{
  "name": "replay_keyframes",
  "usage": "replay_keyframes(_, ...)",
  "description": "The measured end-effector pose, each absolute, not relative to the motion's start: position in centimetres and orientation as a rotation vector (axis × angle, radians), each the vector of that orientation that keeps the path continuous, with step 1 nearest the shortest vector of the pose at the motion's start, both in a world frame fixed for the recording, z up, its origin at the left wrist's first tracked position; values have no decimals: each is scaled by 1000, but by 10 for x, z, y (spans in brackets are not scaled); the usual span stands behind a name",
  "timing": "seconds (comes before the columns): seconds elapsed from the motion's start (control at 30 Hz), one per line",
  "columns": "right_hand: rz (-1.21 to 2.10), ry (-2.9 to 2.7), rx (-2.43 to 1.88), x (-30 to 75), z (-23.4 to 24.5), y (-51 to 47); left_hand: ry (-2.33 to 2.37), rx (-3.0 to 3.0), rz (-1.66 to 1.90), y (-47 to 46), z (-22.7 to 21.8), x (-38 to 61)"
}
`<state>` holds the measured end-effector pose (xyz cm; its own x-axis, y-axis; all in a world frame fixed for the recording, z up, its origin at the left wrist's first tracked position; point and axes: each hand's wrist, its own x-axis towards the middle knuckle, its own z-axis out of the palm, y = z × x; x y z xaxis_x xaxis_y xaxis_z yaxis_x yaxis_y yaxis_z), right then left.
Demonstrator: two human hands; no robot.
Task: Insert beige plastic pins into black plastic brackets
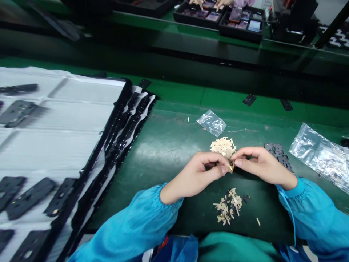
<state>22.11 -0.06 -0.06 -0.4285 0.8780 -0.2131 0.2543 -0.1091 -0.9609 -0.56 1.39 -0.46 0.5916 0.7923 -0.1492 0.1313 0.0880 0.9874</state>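
My left hand (200, 171) and my right hand (257, 163) meet over the green mat, fingertips pinched together. Between them is a small shiny gold-coloured piece (231, 167), mostly covered by the fingers, so its kind does not show. Just beyond the fingers lies a heap of small cream-coloured pieces (222, 145). Nearer to me is a second pile of cream and dark small pieces (227, 207). Beside my right hand, partly behind it, lie flat black plates with cut-outs (274, 149).
Stacked black trays with white lining (81, 123) fill the left, holding several black parts. An empty-looking clear bag (212, 123) lies beyond the heap; a filled clear bag (324, 156) is at right. Across a raised ledge, another person's hands (197, 3) reach over black bins (241, 32).
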Motion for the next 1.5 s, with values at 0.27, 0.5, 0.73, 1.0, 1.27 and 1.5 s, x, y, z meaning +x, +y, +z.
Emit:
replay_keyframes(0.27, 1595, -1364, -1326, 210, 2, -9, 871, 1251, 567, 12, -5, 2)
replay_keyframes(0.5, 1373, -1417, -1373, 204, 4, -13, 929, 1198, 609, 13, -10, 3)
replay_keyframes(0.73, 1308, -1418, -1398, 201, 2, -15, 937, 1226, 627, 12, -8, 5)
replay_keyframes(1.0, 1279, -1461, -1416, 200, 2, -16, 939, 1262, 666, 12, -7, 3)
replay_keyframes(1.27, 597, -1872, -1414, 207, 1, -19, 1039, 1353, 724, 11, -15, 3)
replay_keyframes(1.5, 220, -2271, -1279, 203, 2, -23, 1045, 1588, 726, 4, -12, 2)
